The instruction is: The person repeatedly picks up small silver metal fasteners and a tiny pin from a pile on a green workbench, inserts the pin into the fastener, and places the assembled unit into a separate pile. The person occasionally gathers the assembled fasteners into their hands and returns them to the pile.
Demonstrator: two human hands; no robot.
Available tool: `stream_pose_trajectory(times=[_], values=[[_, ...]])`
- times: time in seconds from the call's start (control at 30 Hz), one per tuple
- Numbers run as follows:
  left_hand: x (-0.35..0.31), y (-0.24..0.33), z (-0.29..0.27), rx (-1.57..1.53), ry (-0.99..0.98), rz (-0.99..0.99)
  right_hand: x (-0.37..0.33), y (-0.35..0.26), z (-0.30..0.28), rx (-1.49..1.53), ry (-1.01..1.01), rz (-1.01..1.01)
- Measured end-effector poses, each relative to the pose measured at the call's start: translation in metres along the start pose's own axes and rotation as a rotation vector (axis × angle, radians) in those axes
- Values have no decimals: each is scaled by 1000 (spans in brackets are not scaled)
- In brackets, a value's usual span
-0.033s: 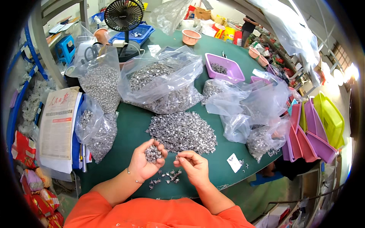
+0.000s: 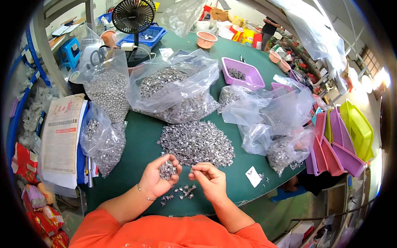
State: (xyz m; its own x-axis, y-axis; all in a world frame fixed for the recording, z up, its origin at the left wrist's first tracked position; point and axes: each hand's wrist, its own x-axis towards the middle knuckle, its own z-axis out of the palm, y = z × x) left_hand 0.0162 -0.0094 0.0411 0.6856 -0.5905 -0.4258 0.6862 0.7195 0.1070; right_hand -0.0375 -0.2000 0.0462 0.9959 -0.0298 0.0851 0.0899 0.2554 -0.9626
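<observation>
Small silvery metal pieces (image 2: 167, 170) lie heaped in the cupped left hand (image 2: 158, 178) of a worker in an orange shirt (image 2: 165, 233), fingers curled around them above a green worktable (image 2: 140, 142). Just beside it, the right hand (image 2: 210, 182) pinches thumb against forefinger on what appears to be a single piece (image 2: 192, 170), though it is too small and too covered by the fingertips to make out fully. A thin bracelet (image 2: 139, 187) circles the left wrist. Below the hands, a few loose pieces (image 2: 186, 191) are scattered on the table; beyond them spreads a broad pile (image 2: 196, 144) of similar parts. Behind the pile slumps a large clear bag (image 2: 182, 108) filled with metal bits, flanked on the left by a bag of round silvery beads (image 2: 106, 94) and on the right by more plastic bags (image 2: 281, 155). Farther out stand a lilac tray (image 2: 255, 77) holding dark pieces, a black fan (image 2: 133, 16) and a pinkish bowl (image 2: 206, 40). A newspaper (image 2: 60, 140) leans at left; colored trays (image 2: 356, 128) lean together at right.
</observation>
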Motion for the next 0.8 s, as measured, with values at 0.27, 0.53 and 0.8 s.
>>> stream_pose_trajectory(times=[0.27, 0.53, 0.8], values=[[-11, -31, -26, 374, -45, -37, 0, 6, 7, 38, -107, 136], [-14, -26, -33, 380, -17, 56, -1, 5, 21, -163, -93, 44], [-15, -21, -31, 330, -84, -11, 0, 8, 21, 5, -38, 52]])
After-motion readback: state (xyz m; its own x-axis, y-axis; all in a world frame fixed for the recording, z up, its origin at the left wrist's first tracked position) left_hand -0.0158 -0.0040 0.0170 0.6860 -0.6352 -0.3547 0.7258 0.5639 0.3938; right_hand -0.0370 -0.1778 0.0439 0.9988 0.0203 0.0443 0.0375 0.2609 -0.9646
